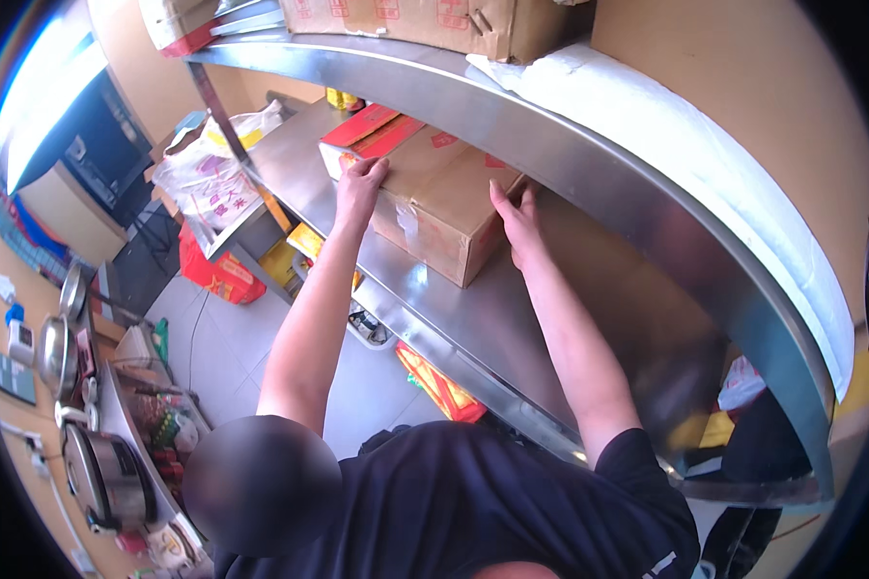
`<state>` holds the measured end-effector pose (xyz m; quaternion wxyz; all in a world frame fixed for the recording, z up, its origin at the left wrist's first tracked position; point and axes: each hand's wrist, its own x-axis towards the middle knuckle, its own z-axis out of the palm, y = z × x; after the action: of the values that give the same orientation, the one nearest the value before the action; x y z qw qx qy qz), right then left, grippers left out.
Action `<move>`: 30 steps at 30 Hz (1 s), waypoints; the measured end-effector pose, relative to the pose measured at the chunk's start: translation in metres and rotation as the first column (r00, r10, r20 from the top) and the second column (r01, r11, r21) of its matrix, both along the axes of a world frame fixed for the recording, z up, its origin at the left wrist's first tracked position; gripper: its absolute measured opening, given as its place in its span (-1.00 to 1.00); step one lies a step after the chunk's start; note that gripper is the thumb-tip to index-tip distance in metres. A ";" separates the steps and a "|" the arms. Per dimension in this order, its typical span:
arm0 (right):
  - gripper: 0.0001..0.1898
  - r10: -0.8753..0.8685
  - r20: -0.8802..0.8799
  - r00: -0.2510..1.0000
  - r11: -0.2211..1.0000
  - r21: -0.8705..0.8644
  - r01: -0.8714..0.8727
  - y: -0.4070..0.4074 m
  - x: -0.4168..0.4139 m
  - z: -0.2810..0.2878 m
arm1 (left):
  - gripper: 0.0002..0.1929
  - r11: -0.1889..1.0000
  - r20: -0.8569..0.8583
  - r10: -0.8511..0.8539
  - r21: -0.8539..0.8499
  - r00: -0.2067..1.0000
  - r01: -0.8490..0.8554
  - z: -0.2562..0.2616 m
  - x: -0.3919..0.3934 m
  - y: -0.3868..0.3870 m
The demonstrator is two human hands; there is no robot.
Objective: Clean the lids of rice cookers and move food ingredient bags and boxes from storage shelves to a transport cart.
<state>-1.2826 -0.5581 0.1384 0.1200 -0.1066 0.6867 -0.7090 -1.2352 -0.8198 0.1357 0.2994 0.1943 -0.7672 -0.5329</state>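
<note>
A brown cardboard box [442, 188] with red print and clear tape on its near side rests on a stainless steel shelf [434, 289]. My left hand [362, 189] has its fingers curled at the box's left top edge, beside a red and white carton [368, 129]. My right hand [519, 221] lies along the right side, thumb up by the top edge and fingers partly hidden past the corner. The box is held between both hands.
An upper steel shelf [478, 94] overhangs the box, carrying another cardboard carton [405, 18] and white sheeting [659, 130]. Left stands a plastic bag [210, 181] on a low surface. A red bag [217, 268] is on the tiled floor. Pots and a cooker [108, 470] line the left counter.
</note>
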 end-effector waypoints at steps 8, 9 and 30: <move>-0.34 -0.091 -0.070 0.993 0.994 -0.073 0.086 0.020 -0.032 -0.034 | -0.57 0.999 0.050 0.040 -0.029 0.998 -0.038 0.013 0.025 0.048; -0.45 -0.025 0.002 1.000 0.994 -0.104 0.025 0.029 -0.022 -0.025 | -0.55 0.998 0.080 0.051 -0.031 0.995 -0.049 0.017 0.041 0.059; -0.58 -0.016 0.263 0.965 0.987 -0.153 0.058 0.148 -0.050 -0.024 | -0.28 0.594 -0.218 -0.639 0.470 0.738 0.653 -0.011 -0.029 0.089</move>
<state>-1.3329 -0.4103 0.1140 0.1873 -0.0086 0.6080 -0.7715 -1.2639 -0.7307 0.1249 0.0323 -0.0306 -0.6081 -0.7926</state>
